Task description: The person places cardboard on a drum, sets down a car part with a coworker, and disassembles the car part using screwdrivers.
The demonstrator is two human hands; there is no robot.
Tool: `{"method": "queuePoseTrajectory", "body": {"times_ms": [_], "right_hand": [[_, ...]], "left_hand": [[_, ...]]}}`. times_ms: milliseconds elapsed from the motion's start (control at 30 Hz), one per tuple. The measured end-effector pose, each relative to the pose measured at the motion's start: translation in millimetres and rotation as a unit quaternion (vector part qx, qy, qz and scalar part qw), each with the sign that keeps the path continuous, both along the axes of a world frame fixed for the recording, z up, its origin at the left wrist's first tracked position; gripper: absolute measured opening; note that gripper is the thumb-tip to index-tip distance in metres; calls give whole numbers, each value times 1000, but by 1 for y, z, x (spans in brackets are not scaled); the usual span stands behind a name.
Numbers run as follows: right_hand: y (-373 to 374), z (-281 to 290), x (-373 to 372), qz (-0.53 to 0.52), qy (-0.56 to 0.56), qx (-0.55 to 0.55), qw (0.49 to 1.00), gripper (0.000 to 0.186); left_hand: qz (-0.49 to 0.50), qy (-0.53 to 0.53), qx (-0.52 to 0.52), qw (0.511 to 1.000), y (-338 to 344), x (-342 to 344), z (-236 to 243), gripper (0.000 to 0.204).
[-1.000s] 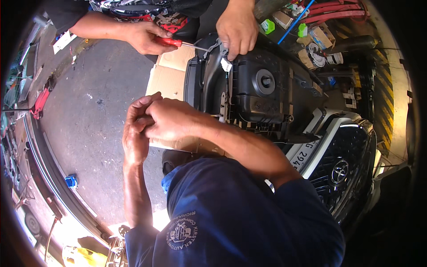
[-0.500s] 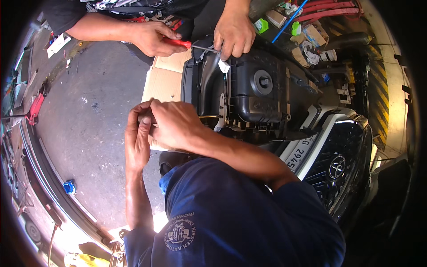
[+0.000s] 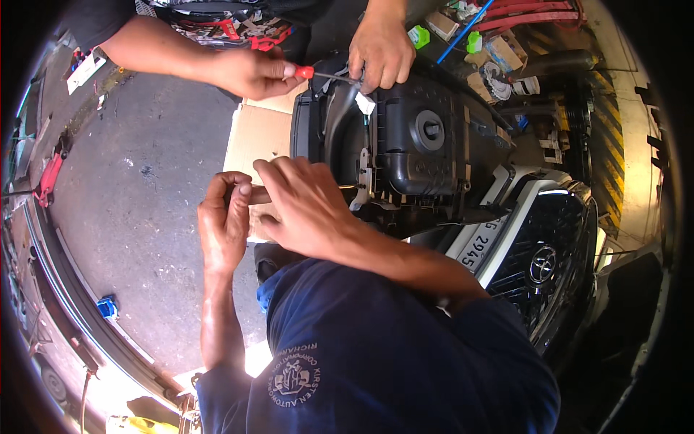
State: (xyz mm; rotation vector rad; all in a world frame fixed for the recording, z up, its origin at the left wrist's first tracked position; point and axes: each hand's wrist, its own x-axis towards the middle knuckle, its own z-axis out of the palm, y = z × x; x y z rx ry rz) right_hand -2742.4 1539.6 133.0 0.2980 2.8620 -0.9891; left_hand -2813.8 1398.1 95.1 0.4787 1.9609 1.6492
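My left hand (image 3: 224,217) is closed round the butt of a brownish screwdriver handle (image 3: 258,194). My right hand (image 3: 307,206) curls loosely over the same tool farther along, fingers on top and thumb below. Past its knuckles a thin shaft runs to a pale metal bracket (image 3: 365,171) on a large black plastic housing (image 3: 405,168); the tip is too small to make out. Across from me a co-worker's one hand (image 3: 249,72) grips a red-handled screwdriver (image 3: 304,71). Their other hand (image 3: 382,58) presses at the housing's far edge, near a white connector (image 3: 365,103).
Cardboard (image 3: 254,137) lies under the housing. On the right stands a black car grille (image 3: 549,249) with a white-framed plate. Boxes (image 3: 506,54), a blue rod (image 3: 463,34) and red metal parts (image 3: 531,16) lie at the far right. A red jack-like tool (image 3: 49,177) is at left.
My right hand has loosened and its fingers have spread, baring the handle between my hands. My left hand has shifted slightly left. The co-worker's screwdriver hand has turned, staying by the same spot.
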Motion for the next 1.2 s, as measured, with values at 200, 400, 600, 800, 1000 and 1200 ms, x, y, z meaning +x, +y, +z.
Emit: {"method": "queuePoseTrajectory", "body": {"times_ms": [200,400,600,800,1000,1200], "right_hand": [[-15,5,60,9,-200,-382,902,50],[-27,-38,35,-292,89,-794,525,41],[-40,-55,32,-370,91,-719,581,29],[-37,-45,34,-392,86,-735,546,40],[-44,-58,38,-329,156,-759,540,28],[-43,-59,29,-400,152,-713,556,22]], "left_hand": [[-2,126,-84,988,5,-5,11,26],[-35,68,9,997,-6,1,17,24],[-69,64,-124,988,-6,-4,17,31],[-22,7,9,1000,-6,4,17,32],[-96,31,-91,991,-5,-10,16,30],[-89,-60,21,994,-10,-17,9,19]]}}
